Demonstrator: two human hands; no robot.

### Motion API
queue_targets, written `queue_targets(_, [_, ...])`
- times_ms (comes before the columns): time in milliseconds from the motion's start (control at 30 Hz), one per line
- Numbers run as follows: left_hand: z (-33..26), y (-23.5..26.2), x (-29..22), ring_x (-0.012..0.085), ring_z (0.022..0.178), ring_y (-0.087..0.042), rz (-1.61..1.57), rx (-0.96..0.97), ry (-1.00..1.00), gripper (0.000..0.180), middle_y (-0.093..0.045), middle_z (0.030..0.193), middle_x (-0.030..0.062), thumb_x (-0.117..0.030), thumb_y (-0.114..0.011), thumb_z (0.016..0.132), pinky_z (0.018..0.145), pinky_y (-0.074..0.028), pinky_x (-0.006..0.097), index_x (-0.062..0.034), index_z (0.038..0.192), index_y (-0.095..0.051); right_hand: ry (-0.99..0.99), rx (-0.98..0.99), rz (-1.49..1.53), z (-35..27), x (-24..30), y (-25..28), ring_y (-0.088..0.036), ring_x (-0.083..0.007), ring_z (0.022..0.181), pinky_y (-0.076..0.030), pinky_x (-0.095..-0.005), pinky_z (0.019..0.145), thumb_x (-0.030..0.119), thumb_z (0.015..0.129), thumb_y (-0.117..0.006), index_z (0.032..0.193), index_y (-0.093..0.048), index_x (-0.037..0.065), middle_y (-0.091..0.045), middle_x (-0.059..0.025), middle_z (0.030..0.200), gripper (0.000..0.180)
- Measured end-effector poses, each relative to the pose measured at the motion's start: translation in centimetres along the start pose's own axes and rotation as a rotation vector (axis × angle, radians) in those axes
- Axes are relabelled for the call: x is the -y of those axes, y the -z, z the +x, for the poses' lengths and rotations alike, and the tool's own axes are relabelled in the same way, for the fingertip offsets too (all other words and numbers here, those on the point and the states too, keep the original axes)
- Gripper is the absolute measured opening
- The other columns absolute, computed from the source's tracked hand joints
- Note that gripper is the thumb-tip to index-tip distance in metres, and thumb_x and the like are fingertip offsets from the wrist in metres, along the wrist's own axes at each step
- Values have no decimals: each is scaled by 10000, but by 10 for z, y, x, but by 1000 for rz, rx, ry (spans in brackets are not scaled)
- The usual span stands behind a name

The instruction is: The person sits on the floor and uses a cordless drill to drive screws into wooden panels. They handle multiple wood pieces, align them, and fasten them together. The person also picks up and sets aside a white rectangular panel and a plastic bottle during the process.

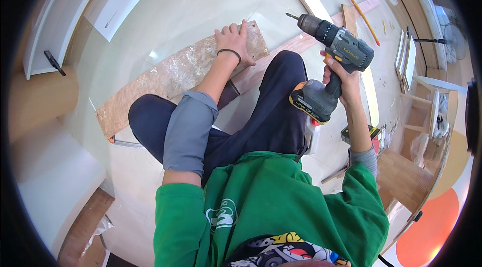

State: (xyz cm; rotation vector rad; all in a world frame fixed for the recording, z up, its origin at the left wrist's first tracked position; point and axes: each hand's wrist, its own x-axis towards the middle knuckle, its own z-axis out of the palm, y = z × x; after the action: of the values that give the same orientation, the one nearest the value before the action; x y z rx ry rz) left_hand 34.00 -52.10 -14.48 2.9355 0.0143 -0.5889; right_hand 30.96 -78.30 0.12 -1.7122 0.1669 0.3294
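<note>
The left hand [233, 43] lies palm down on the right end of a worn board [165, 74], its fingers spread and thumb out, pressing on the surface without closing around anything. The board rests slanted on the floor [281, 11], its near edge partly hidden by the person's bent legs [271, 99]. To the right of the board, the right hand [343, 79] is wrapped firmly around the handle of a drill [334, 41]. The drill is off the floor, its bit [291, 16] pointing left and well apart from the board.

A pinkish plank [288, 45] runs just beside the board's right end and on past it to the upper right. Farther right of the board lies a small block [348, 18]; beyond is a yellow rod [354, 3]. A white panel [125, 1] stands beyond the board's left part.
</note>
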Motion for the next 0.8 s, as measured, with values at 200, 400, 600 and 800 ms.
queue_targets(200, [0, 1, 1, 353, 1282, -451, -8, -10, -2, 1375, -445, 1387, 151, -623, -856, 513, 1108, -294, 596, -122, 1580, -148, -38, 4, -65, 7, 1, 5, -551, -112, 537, -469, -258, 526, 162, 885, -679, 996, -615, -2, -570, -39, 664, 208])
queue_targets(400, [-2, -3, 2, 355, 1284, -446, -31, -22, -5, 1378, -446, 1382, 161, -610, -856, 502, 1117, -285, 601, -123, 1579, -147, -59, 25, -58, 10, 2, 6, -548, -114, 527, -470, -263, 522, 155, 884, -668, 1015, -599, -12, -564, -39, 667, 223])
queue_targets(600, [-2, -6, 3, 363, 1283, -444, -56, -65, -8, 1386, -442, 1383, 175, -589, -864, 482, 1119, -289, 600, -130, 1578, -149, -70, 34, -2, 12, 2, 4, -564, -121, 527, -483, -254, 497, 90, 867, -681, 1063, -611, -30, -602, -59, 714, 241])
queue_targets(800, [-2, -7, 3, 358, 1277, -453, -45, -77, -9, 1382, -445, 1385, 174, -597, -867, 481, 1103, -305, 596, -130, 1575, -163, 43, 41, -155, 11, 11, -2, -552, -110, 530, -471, -250, 506, 150, 863, -692, 1059, -627, -31, -582, -44, 705, 275])
